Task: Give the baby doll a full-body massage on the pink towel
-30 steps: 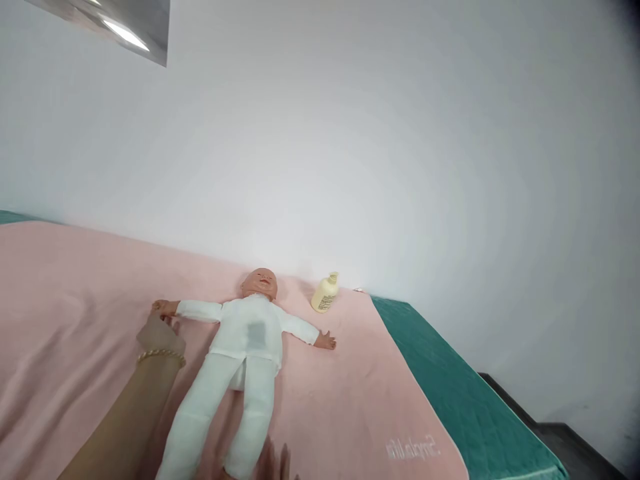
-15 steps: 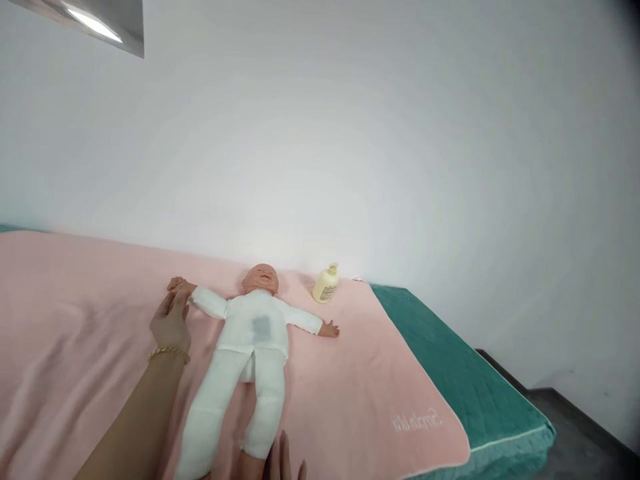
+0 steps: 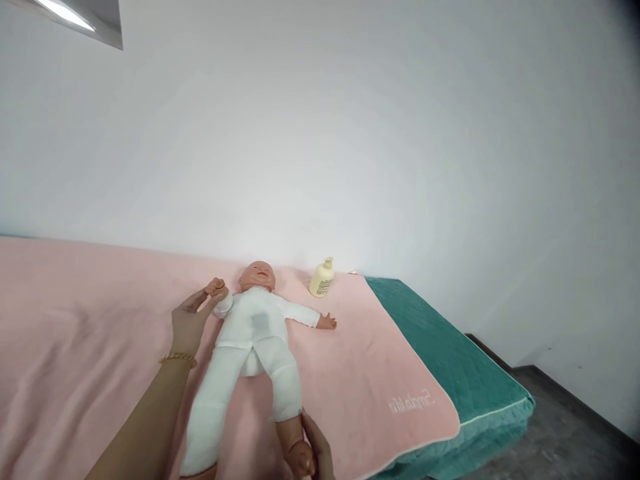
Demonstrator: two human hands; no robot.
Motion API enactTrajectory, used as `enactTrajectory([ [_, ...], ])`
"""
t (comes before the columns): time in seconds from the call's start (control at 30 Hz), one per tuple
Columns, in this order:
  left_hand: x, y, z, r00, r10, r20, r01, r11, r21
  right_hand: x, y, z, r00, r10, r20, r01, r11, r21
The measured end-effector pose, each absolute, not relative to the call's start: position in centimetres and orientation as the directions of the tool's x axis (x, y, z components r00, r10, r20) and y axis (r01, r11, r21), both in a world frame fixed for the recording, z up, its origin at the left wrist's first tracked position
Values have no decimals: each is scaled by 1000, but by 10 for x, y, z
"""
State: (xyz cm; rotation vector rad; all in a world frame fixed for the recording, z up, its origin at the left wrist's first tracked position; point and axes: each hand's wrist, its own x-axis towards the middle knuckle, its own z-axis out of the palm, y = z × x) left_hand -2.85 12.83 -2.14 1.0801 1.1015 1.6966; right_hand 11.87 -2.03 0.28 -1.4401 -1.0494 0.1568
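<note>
A baby doll (image 3: 250,320) with a white cloth body lies on its back on a pink blanket (image 3: 360,373). A dark greyish patch shows on its chest. My left hand (image 3: 187,323), with a gold bracelet at the wrist, pinches the doll's hand on the left side and holds that arm raised and bent. At the bottom edge, my right hand (image 3: 319,445) is closed around the doll's lower leg near the foot, on the right side; part of it is cut off by the frame. The doll's other arm (image 3: 303,315) lies stretched out to the right.
A pale yellow pump bottle (image 3: 321,279) stands on the blanket right of the doll's head, near the white wall (image 3: 350,133). Under the blanket is a green mattress (image 3: 440,347), whose edge drops to a dark floor (image 3: 560,427) at right.
My left hand has lifted the doll's hand and brought it inward, bending the arm. My right hand has come up onto the doll's leg, which has swung outward to the right.
</note>
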Motion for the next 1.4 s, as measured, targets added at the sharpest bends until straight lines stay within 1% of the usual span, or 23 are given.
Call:
enactTrajectory([
  [0.1,-24,121,-18,-197,946,257,-81,-277,957,131,-91,-20,616,629,474,457,204,-866],
  [0.2,-19,115,-16,-86,944,317,0,-318,948,143,-119,-34,636,619,461,429,214,-878],
  [0.3,-14,113,-16,34,904,425,100,-426,899,153,-110,-35,539,692,480,424,270,-865],
  [0.4,-12,114,-18,106,859,501,159,-512,844,157,-87,-23,454,750,482,432,287,-855],
  [0.57,-16,119,-20,179,814,552,183,-579,795,150,-54,-8,450,768,455,419,268,-867],
  [0.7,-18,123,-21,258,780,571,193,-620,760,147,-37,-12,449,764,464,420,277,-864],
  [0.83,-17,122,-21,284,772,569,189,-627,756,148,-36,-18,457,752,475,439,274,-856],
  [1.0,-18,118,-19,192,834,516,146,-545,826,148,-53,-23,480,758,441,432,234,-871],
  [1.1,-26,117,-15,24,913,408,119,-408,905,145,-69,-25,498,740,452,444,231,-866],
  [1.13,-30,117,-14,-62,933,355,82,-349,933,144,-75,-26,509,723,466,446,241,-862],
  [1.2,-36,120,-11,-252,936,245,-67,-270,961,142,-88,-28,550,681,483,447,249,-859],
  [1.27,-42,124,-12,-426,897,116,-246,-238,939,140,-99,-30,591,651,477,442,234,-866],
  [1.33,-47,129,-17,-531,847,-24,-371,-207,905,140,-103,-31,608,643,466,441,215,-872],
  [1.4,-52,135,-25,-573,810,-123,-438,-175,882,139,-97,-30,604,646,466,439,218,-872],
])
